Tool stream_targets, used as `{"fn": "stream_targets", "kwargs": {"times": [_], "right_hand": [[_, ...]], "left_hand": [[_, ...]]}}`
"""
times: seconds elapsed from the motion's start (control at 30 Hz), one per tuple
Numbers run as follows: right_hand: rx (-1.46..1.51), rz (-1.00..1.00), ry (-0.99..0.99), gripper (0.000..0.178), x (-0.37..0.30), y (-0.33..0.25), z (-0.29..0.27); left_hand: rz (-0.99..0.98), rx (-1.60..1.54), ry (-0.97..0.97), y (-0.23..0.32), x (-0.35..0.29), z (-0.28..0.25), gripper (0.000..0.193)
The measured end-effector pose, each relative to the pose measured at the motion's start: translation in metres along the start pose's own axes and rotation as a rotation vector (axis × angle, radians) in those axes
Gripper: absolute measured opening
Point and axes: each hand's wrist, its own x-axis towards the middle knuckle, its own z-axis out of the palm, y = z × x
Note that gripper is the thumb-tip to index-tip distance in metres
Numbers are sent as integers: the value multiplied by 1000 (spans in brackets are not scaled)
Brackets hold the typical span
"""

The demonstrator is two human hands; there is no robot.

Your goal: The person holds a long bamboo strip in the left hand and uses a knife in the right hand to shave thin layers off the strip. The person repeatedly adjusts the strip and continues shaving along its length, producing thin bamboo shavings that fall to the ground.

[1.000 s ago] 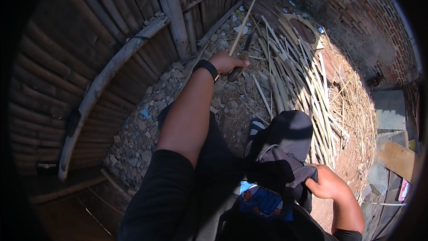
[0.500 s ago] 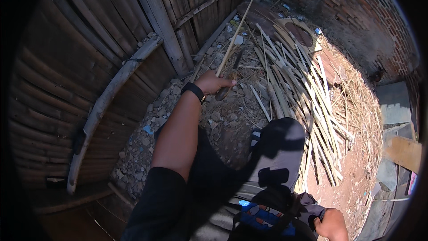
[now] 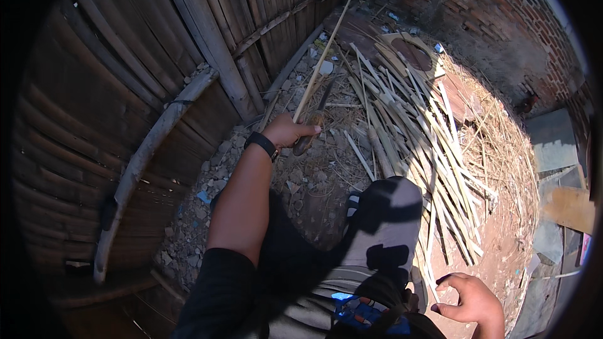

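My left hand (image 3: 287,133), with a dark band on the wrist, is closed around the lower end of a long, thin bamboo strip (image 3: 325,55). The strip slants up and away toward the far corner. Close by the thumb is a knife (image 3: 303,145) with a brownish handle and dark blade; whether the hand also grips it, I cannot tell. At the lower right, my right hand (image 3: 472,299) is open, thumb and forefinger apart. Its fingertips are close to the near end of one pale strip from a pile of split bamboo strips (image 3: 414,119); contact is unclear.
A woven bamboo wall (image 3: 81,144) with a curved pole (image 3: 147,132) rises at the left. Rubble (image 3: 213,176) covers the ground beneath it. A brick wall (image 3: 521,37) closes the far right. Flat boards and sheets (image 3: 553,144) lean at the right edge.
My right hand has moved forward from beside my lap, and its fingers have spread. The left hand keeps its hold on the strip. The whole view has shifted slightly.
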Motion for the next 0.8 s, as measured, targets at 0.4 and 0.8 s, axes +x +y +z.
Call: {"fn": "stream_targets", "kwargs": {"times": [0.4,0.8], "right_hand": [[718,-1259,-938,16,122,-152,-14],[557,-1123,-855,25,142,-188,0]], "left_hand": [[-34,-51,17,-12,7,-8,55],[-14,-116,2,-28,16,-17,52]]}}
